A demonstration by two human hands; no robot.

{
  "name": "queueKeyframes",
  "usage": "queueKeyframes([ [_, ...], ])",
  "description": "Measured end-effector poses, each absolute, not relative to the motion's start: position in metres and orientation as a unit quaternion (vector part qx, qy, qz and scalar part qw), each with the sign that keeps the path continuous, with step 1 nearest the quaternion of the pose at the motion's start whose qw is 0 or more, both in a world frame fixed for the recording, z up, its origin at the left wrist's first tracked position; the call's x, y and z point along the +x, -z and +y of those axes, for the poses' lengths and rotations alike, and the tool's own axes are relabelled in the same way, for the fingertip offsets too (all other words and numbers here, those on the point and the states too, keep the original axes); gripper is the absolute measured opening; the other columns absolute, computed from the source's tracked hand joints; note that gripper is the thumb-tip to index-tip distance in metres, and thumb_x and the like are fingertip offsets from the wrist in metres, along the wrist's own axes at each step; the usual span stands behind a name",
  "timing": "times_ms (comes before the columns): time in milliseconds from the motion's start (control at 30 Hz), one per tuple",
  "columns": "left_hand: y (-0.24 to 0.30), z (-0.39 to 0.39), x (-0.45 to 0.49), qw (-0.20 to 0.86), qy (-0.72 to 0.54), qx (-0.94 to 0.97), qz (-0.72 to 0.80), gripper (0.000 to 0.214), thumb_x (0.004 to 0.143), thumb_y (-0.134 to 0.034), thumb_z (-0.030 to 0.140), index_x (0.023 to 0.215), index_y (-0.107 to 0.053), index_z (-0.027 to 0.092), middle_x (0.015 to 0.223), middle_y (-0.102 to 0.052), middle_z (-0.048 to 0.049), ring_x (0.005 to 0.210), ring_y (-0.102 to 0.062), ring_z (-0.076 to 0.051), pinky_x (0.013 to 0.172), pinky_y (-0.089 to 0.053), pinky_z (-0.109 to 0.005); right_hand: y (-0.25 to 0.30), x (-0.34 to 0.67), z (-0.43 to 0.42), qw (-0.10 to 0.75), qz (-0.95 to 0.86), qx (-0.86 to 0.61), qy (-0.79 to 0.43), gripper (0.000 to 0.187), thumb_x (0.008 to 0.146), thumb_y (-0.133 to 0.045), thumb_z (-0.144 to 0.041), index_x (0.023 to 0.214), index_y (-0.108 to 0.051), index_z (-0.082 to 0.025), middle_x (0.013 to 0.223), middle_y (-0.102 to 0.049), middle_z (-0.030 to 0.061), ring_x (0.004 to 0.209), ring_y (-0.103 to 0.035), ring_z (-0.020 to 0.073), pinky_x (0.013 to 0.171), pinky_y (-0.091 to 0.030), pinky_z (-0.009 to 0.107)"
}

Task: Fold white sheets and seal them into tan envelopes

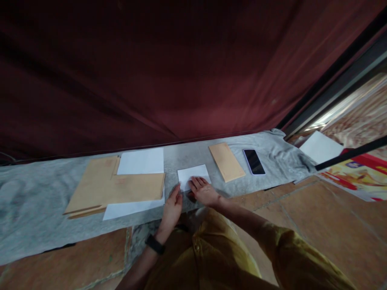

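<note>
A small folded white paper [192,174] lies on the grey cloth [36,201] in front of me. My right hand [204,191] rests flat on its near edge, fingers stretched out over it. Next to the paper's near left corner is my left hand [172,209], open, fingertips touching the cloth; a black band is on that wrist. To the left lie brown envelopes [115,187] stacked on white sheets [140,161]. One brown envelope [226,161] lies alone to the right.
A black phone [254,162] lies on the cloth right of the single envelope. A dark red curtain [169,68] hangs behind the cloth. Tiled floor [317,209] runs on the near side. A white sheet [321,147] and colourful printed material [353,177] lie at the far right.
</note>
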State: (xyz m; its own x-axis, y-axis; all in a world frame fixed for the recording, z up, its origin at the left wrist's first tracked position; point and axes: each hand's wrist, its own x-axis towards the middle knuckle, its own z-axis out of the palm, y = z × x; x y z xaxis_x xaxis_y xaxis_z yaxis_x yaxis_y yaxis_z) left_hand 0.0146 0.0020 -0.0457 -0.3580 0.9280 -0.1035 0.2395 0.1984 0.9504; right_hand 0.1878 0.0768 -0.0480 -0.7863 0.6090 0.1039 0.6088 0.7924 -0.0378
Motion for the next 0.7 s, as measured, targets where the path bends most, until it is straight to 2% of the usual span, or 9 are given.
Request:
queueKeyframes([
  [133, 0.031, 0.013, 0.023, 0.479, -0.531, 0.226, 0.661, 0.036, 0.075, -0.069, 0.016, 0.111, -0.072, 0.020, 0.123, -0.072, -0.0106, 0.118, -0.064, -0.026, 0.110, -0.044, -0.044, 0.039, 0.187, 0.085, 0.024, -0.959, -0.281, 0.021, 0.050, 0.102, -0.048, -0.036, 0.138, -0.052, 0.000, 0.142, -0.052, 0.0301, 0.126, -0.057, 0.0322, 0.108, -0.045, 0.046],
  [267, 0.020, 0.021, 0.024, 0.514, -0.559, 0.142, 0.635, 0.035, 0.071, -0.070, 0.016, 0.106, -0.071, 0.018, 0.118, -0.072, -0.0103, 0.106, -0.067, -0.022, 0.089, -0.052, -0.035, 0.036, 0.183, 0.086, 0.022, -0.963, -0.266, 0.040, 0.043, 0.103, -0.045, -0.029, 0.131, -0.055, 0.000, 0.135, -0.056, 0.0310, 0.118, -0.061, 0.0321, 0.100, -0.049, 0.048],
  [467, 0.021, 0.032, 0.017, 0.508, -0.552, 0.115, 0.651, 0.041, 0.062, -0.074, 0.024, 0.103, -0.068, 0.016, 0.082, -0.070, -0.0019, 0.074, -0.063, -0.014, 0.065, -0.044, -0.025, 0.035, 0.178, 0.082, 0.029, -0.959, -0.277, 0.058, 0.035, 0.100, -0.042, -0.017, 0.126, -0.057, 0.001, 0.129, -0.058, 0.0312, 0.110, -0.063, 0.0311, 0.095, -0.051, 0.046],
  [600, 0.023, 0.035, 0.015, 0.508, -0.536, 0.122, 0.664, 0.039, 0.057, -0.074, 0.024, 0.095, -0.067, 0.017, 0.074, -0.067, 0.0016, 0.065, -0.060, -0.012, 0.060, -0.040, -0.024, 0.033, 0.177, 0.082, 0.020, -0.957, -0.285, 0.054, 0.036, 0.100, -0.041, -0.015, 0.129, -0.056, 0.001, 0.129, -0.058, 0.0313, 0.112, -0.062, 0.0312, 0.095, -0.051, 0.046],
  [700, 0.020, 0.037, 0.013, 0.526, -0.509, 0.144, 0.666, 0.033, 0.056, -0.075, 0.026, 0.086, -0.067, 0.016, 0.071, -0.066, 0.0010, 0.062, -0.060, -0.012, 0.059, -0.041, -0.024, 0.028, 0.179, 0.085, 0.013, -0.958, -0.285, 0.032, 0.034, 0.101, -0.044, -0.020, 0.127, -0.057, -0.002, 0.128, -0.059, 0.0288, 0.109, -0.063, 0.0297, 0.094, -0.053, 0.045],
])
